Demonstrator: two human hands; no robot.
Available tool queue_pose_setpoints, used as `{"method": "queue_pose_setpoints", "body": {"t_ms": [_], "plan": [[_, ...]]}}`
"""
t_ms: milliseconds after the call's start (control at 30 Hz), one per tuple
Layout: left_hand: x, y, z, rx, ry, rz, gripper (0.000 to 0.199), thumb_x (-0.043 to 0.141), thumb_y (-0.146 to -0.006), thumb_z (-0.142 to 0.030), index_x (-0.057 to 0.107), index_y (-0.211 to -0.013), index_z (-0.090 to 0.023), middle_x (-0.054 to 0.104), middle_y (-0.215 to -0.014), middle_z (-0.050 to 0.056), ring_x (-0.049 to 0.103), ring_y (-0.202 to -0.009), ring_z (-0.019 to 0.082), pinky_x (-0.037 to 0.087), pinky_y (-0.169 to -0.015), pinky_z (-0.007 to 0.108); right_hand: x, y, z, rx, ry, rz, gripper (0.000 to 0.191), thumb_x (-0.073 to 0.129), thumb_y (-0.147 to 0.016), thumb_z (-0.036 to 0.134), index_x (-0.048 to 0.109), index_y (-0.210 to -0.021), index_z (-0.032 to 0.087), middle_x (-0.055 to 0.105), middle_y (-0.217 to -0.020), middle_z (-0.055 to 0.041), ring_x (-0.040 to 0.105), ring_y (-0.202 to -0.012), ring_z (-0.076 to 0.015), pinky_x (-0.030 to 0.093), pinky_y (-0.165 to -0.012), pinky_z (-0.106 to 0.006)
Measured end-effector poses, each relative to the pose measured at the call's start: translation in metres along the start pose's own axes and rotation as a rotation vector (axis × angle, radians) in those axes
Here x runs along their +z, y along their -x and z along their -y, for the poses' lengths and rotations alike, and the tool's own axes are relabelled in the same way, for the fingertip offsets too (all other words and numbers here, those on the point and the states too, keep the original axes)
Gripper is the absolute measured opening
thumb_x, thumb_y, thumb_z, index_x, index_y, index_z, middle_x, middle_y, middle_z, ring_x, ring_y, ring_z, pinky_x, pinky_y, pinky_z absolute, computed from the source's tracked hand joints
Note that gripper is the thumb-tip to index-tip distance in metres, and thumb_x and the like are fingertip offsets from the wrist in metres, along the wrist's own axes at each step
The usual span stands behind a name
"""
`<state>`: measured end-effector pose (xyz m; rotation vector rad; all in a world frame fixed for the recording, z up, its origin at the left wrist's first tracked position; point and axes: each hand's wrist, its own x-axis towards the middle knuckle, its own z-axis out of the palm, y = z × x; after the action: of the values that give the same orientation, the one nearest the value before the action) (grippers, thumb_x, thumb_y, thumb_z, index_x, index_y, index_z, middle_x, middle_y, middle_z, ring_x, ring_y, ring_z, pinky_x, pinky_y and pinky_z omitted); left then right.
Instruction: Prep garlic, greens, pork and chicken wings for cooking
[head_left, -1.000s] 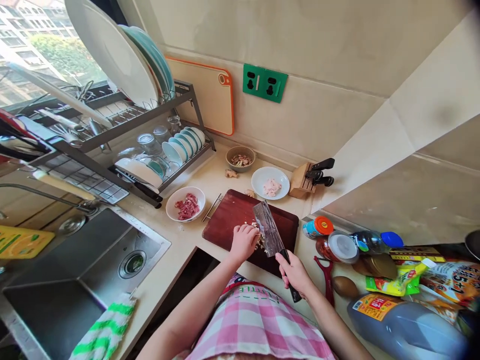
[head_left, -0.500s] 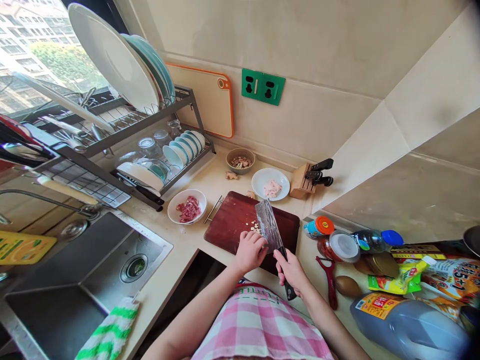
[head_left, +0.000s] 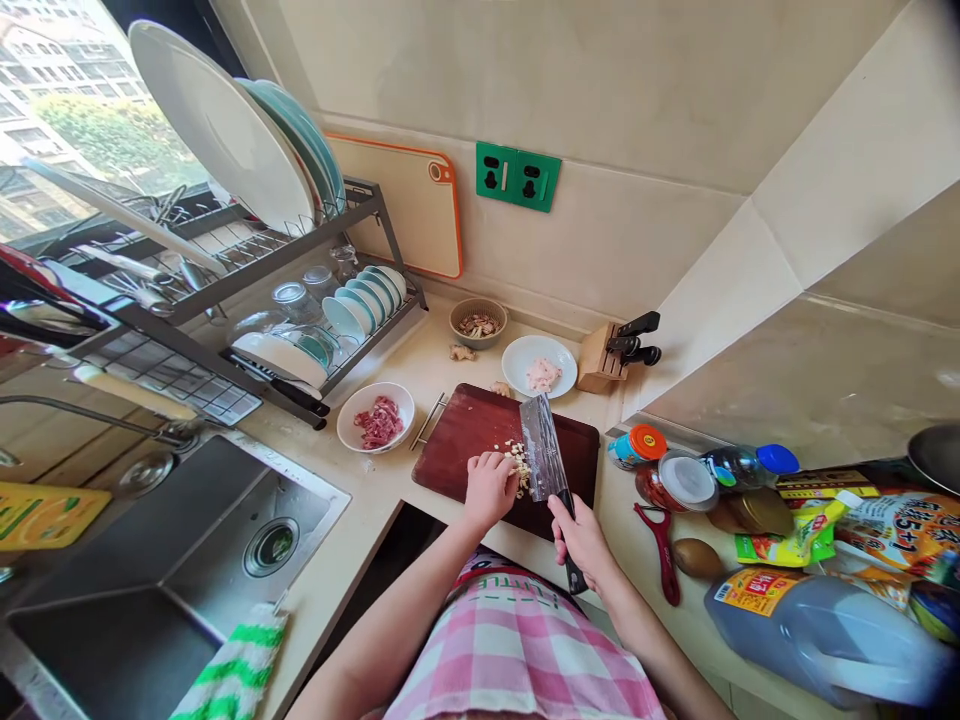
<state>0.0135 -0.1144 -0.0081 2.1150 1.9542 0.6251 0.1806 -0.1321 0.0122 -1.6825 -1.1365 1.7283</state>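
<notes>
My right hand (head_left: 581, 540) is wrapped round the black handle of a cleaver (head_left: 541, 450), its broad wet blade lying over the dark red cutting board (head_left: 457, 440). Just left of the blade is a small scatter of chopped pale pieces (head_left: 519, 465), which look like garlic. Beside them my left hand (head_left: 491, 490) rests low on the board, fingers curled and close together; what is under the fingertips is hidden. Beyond the board stand a white plate (head_left: 513, 376) with pale minced meat and, to the left, a white bowl (head_left: 346, 430) of sliced red meat.
A steel sink (head_left: 217, 540) and a dish rack (head_left: 300, 245) are on the left. Behind the board are a strainer bowl (head_left: 454, 322), ginger (head_left: 462, 352) and a knife block (head_left: 596, 360). A red peeler (head_left: 660, 555), jars and a large jug (head_left: 810, 630) crowd the right.
My left hand has moved a little left, away from the blade. The cleaver has shifted slightly right, and more of the chopped pieces show between hand and blade.
</notes>
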Motion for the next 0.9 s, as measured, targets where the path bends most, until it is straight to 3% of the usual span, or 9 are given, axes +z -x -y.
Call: {"method": "queue_pose_setpoints", "body": {"t_ms": [100,200,300,400,433,500,567,633,900], "plan": [[-0.001,0.003,0.002,0.077,0.010,0.052,0.012,0.053,-0.087,-0.027,0.065,-0.090,-0.024,0.066,-0.093,0.006,0.056,-0.094,0.023,0.033,-0.083,0.039,0.005,0.000,0.000,-0.003,0.016,-0.023,0.041,0.049,-0.078,0.063,0.042,-0.082,0.023,0.042,-0.052,0.0110,0.037,-0.033,-0.0067,0.035,-0.031,-0.020],[-0.012,0.004,0.018,0.011,-0.008,0.048,0.015,0.051,-0.089,-0.024,0.066,-0.087,-0.024,0.067,-0.091,0.006,0.057,-0.094,0.024,0.034,-0.081,0.040,0.003,0.003,-0.002,-0.109,0.216,-0.085,0.036,0.042,-0.084,0.059,0.044,-0.082,0.024,0.048,-0.056,0.0073,0.046,-0.038,-0.0102,0.040,-0.039,-0.023],[-0.041,0.001,0.041,-0.135,-0.011,-0.063,0.015,0.053,-0.089,-0.025,0.066,-0.094,-0.024,0.068,-0.097,0.006,0.058,-0.098,0.024,0.035,-0.083,0.039,-0.006,0.010,-0.004,-0.311,0.580,-0.165,0.025,0.043,-0.087,0.046,0.052,-0.089,0.023,0.064,-0.073,-0.0015,0.064,-0.066,-0.0182,0.048,-0.062,-0.028],[-0.076,-0.011,0.053,-0.179,-0.023,-0.172,0.017,0.052,-0.090,-0.028,0.066,-0.099,-0.024,0.069,-0.101,0.005,0.059,-0.099,0.023,0.036,-0.086,0.038,-0.013,0.019,-0.004,-0.418,0.820,-0.176,0.020,0.047,-0.086,0.032,0.055,-0.102,0.022,0.068,-0.096,-0.0049,0.065,-0.091,-0.0223,0.047,-0.077,-0.031],[-0.085,-0.015,0.051,-0.144,-0.035,-0.141,0.018,0.052,-0.091,-0.029,0.067,-0.100,-0.024,0.070,-0.100,0.005,0.059,-0.100,0.023,0.037,-0.087,0.038,-0.013,0.022,-0.003,-0.427,0.875,-0.170,0.021,0.048,-0.086,0.029,0.055,-0.105,0.022,0.068,-0.100,-0.0049,0.065,-0.093,-0.0224,0.046,-0.077,-0.031],[-0.095,-0.025,0.043,-0.027,-0.073,0.053,0.019,0.052,-0.090,-0.027,0.067,-0.101,-0.024,0.070,-0.099,0.005,0.060,-0.098,0.024,0.039,-0.086,0.038,-0.011,0.027,-0.002,-0.429,0.971,-0.168,0.021,0.049,-0.087,0.025,0.056,-0.107,0.022,0.067,-0.102,-0.0048,0.065,-0.092,-0.0220,0.046,-0.076,-0.030],[-0.096,-0.031,0.030,0.095,-0.100,0.309,0.020,0.053,-0.088,-0.022,0.067,-0.103,-0.023,0.069,-0.099,0.006,0.061,-0.097,0.024,0.043,-0.083,0.036,-0.006,0.031,-0.001,-0.430,1.043,-0.170,0.021,0.051,-0.088,0.024,0.057,-0.108,0.023,0.067,-0.101,-0.0045,0.065,-0.091,-0.0214,0.045,-0.074,-0.029],[-0.088,-0.034,0.018,0.161,-0.104,0.470,0.022,0.053,-0.086,-0.018,0.067,-0.103,-0.022,0.069,-0.100,0.007,0.062,-0.095,0.023,0.045,-0.080,0.032,-0.002,0.034,-0.001,-0.432,1.099,-0.168,0.020,0.053,-0.087,0.022,0.058,-0.107,0.023,0.067,-0.100,-0.0043,0.065,-0.090,-0.0215,0.044,-0.072,-0.029],[-0.051,-0.039,-0.013,0.327,-0.070,0.602,0.016,0.054,-0.087,-0.024,0.070,-0.091,-0.023,0.071,-0.094,0.004,0.063,-0.095,0.021,0.044,-0.085,0.031,0.002,0.043,-0.003,-0.430,1.177,-0.195,0.022,0.058,-0.084,0.015,0.060,-0.105,0.022,0.066,-0.098,-0.0037,0.064,-0.089,-0.0219,0.045,-0.073,-0.030]]}}
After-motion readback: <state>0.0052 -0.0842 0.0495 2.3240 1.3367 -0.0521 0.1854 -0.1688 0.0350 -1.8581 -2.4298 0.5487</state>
